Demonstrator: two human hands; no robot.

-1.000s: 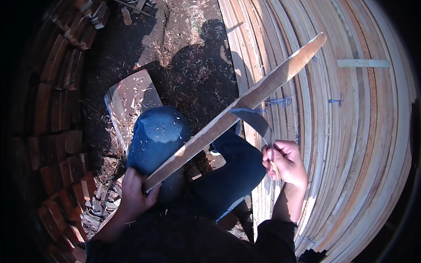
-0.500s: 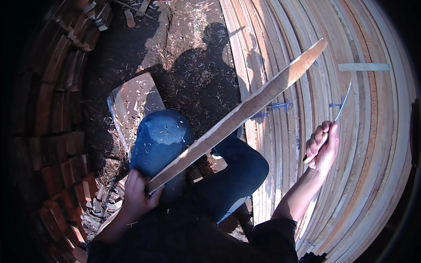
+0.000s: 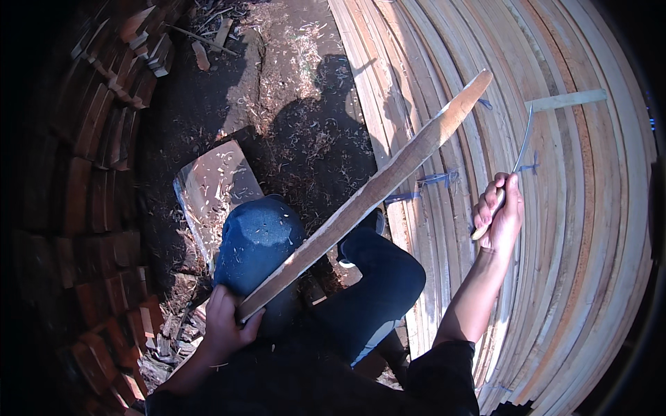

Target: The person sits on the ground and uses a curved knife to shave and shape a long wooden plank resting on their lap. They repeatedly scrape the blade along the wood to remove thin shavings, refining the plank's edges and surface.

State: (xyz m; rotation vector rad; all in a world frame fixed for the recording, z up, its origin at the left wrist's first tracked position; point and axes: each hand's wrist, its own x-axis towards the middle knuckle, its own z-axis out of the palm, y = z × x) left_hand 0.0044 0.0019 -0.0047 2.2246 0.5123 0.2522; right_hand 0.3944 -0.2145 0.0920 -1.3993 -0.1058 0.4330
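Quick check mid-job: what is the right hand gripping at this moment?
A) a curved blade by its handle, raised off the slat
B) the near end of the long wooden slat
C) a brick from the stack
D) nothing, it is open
A: the right hand is closed on the handle of the curved blade, held up clear of the wooden slat, whose near end the left hand grips.

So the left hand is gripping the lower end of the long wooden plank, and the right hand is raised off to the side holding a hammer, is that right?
Not quite. The head view shows the right hand raised holding a long thin curved blade, not a hammer. The rest stands: the left hand grips the lower end of the long wooden plank, which slants up across the knees.
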